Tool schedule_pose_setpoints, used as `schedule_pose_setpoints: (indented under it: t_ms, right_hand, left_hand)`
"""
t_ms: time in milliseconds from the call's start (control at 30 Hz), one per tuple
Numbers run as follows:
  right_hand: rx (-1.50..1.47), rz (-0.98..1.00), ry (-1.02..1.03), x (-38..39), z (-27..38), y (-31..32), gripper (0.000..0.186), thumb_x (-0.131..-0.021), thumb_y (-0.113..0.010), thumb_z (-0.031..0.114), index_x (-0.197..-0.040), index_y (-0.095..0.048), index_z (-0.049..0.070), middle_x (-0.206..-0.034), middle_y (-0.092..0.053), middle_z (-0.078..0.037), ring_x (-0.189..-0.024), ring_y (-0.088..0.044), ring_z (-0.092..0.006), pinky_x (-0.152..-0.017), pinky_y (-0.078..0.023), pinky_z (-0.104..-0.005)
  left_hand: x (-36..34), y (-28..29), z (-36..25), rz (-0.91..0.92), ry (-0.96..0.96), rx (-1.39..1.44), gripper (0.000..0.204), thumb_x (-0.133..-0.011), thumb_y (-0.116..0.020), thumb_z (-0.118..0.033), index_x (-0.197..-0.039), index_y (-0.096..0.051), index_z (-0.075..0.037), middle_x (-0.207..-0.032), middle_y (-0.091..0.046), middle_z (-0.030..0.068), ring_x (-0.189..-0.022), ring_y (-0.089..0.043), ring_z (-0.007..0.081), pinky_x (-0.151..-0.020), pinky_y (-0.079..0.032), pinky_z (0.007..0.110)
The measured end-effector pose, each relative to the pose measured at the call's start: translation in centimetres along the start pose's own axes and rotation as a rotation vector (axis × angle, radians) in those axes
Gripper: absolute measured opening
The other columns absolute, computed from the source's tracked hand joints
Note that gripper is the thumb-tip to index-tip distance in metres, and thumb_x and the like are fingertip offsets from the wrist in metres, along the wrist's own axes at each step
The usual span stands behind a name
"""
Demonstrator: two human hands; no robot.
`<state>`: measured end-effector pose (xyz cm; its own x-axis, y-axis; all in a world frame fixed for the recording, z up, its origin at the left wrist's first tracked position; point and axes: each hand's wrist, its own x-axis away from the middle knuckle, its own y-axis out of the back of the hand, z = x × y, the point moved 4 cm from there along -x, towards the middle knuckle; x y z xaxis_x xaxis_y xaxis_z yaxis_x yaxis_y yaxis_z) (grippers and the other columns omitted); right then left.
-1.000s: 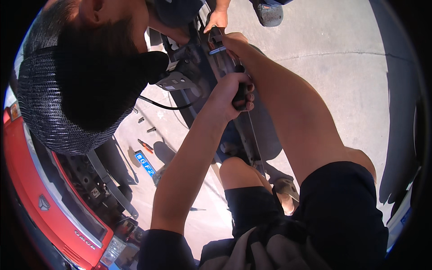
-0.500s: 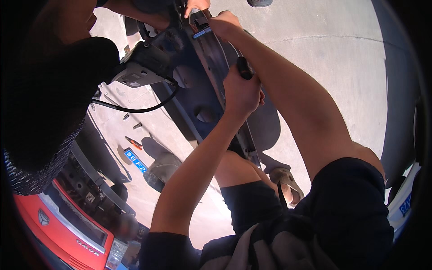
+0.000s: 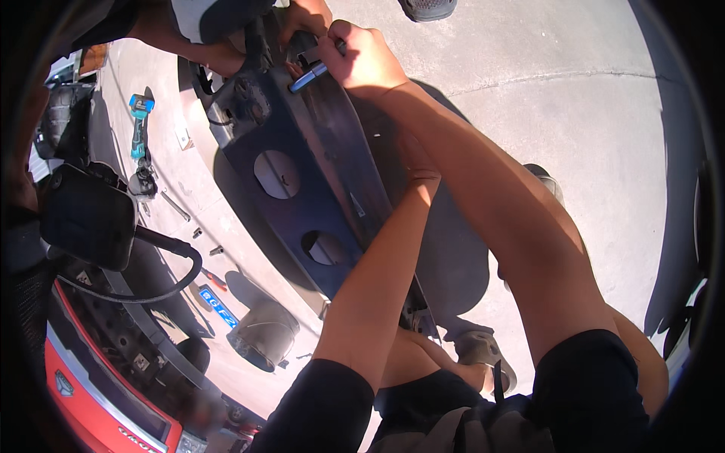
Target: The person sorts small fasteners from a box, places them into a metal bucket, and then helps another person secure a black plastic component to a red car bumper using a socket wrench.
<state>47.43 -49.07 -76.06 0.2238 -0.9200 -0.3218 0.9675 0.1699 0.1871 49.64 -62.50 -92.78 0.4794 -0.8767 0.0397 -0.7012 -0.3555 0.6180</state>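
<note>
A long dark metal beam [image 3: 302, 200] with large round holes slants through the middle. My right hand [image 3: 366, 62] is closed round a socket wrench at the beam's far end. Its shiny metal socket [image 3: 308, 77] pokes out to the left, against the beam's edge. Beside the beam, my left hand [image 3: 418, 156] reaches up behind my right forearm, which hides its fingers and anything they hold. Another person's hand [image 3: 306, 16] rests at the far end of the beam, near my right hand. A second hand of theirs [image 3: 220, 57] touches the beam's left side.
On the concrete ground at left lie a teal cordless power tool [image 3: 139, 128], red-handled pliers [image 3: 214, 281], a blue plate [image 3: 217, 306] and small sockets [image 3: 217, 250]. A grey bucket-like container [image 3: 264, 336] lies near the beam. A red vehicle front [image 3: 98, 392] fills the lower left.
My left hand, earlier closed on a black handle in plain sight, is now mostly behind my right forearm. The other person's dark sleeve has drawn away, uncovering the beam and ground tools.
</note>
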Motion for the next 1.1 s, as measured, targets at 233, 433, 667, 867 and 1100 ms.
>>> schedule_pose_setpoints:
  t_ms: [233, 433, 667, 867, 1100]
  right_hand:
    - [0.206, 0.201, -0.757, 0.7, -1.9, 1.9, 0.031, -0.084, -0.055, 0.024, -0.094, -0.072, -0.001, -0.091, -0.070, -0.028, -0.092, -0.069, -0.0411, -0.084, -0.054, -0.0444]
    - [0.359, 0.803, -0.837, -2.8, -2.4, -0.8, 0.021, -0.082, -0.057, 0.018, -0.075, -0.071, 0.004, -0.070, -0.069, -0.011, -0.066, -0.069, -0.0202, -0.062, -0.054, -0.0350]
    - [0.084, 0.322, -1.190, 0.0, 0.0, 1.8, 0.028, -0.082, -0.059, 0.026, -0.076, -0.069, 0.001, -0.069, -0.067, -0.011, -0.060, -0.068, -0.0200, -0.059, -0.055, -0.0327]
    - [0.156, 0.292, -0.938, 0.7, -1.8, 2.2, 0.035, -0.086, -0.057, 0.031, -0.097, -0.070, 0.000, -0.099, -0.071, -0.023, -0.095, -0.070, -0.0356, -0.083, -0.054, -0.0422]
    - [-0.012, 0.083, -0.270, 0.8, -1.1, 1.4, 0.028, -0.092, -0.058, 0.028, -0.094, -0.064, 0.001, -0.082, -0.068, -0.023, -0.082, -0.068, -0.0398, -0.075, -0.052, -0.0442]
  left_hand:
    - [4.4, 13.8, -17.8, 0.509, 0.625, 0.292, 0.021, -0.088, -0.062, -0.009, -0.104, -0.052, 0.001, -0.078, -0.058, 0.0106, -0.064, -0.064, 0.0216, -0.051, -0.047, 0.032]
    - [-3.1, 21.3, -27.0, 0.661, 1.008, 0.461, 0.005, -0.082, -0.057, -0.002, -0.082, -0.052, -0.002, -0.071, -0.056, 0.0089, -0.056, -0.058, 0.0188, -0.046, -0.045, 0.032]
    - [0.5, 18.4, -24.7, 0.518, 0.808, 0.014, 0.033, -0.092, -0.063, -0.024, -0.083, -0.056, 0.007, -0.060, -0.059, 0.0124, -0.042, -0.058, 0.0215, -0.036, -0.043, 0.034]
    - [5.0, 11.7, -17.0, 0.217, 0.376, 0.029, 0.038, -0.091, -0.066, -0.025, -0.109, -0.052, 0.005, -0.085, -0.066, 0.0192, -0.059, -0.066, 0.0259, -0.043, -0.049, 0.035]
    - [2.6, 1.1, -5.2, -0.110, 0.289, 0.361, 0.046, -0.085, -0.073, -0.022, -0.117, -0.048, 0.000, -0.098, -0.066, 0.0186, -0.095, -0.067, 0.0308, -0.079, -0.053, 0.040]
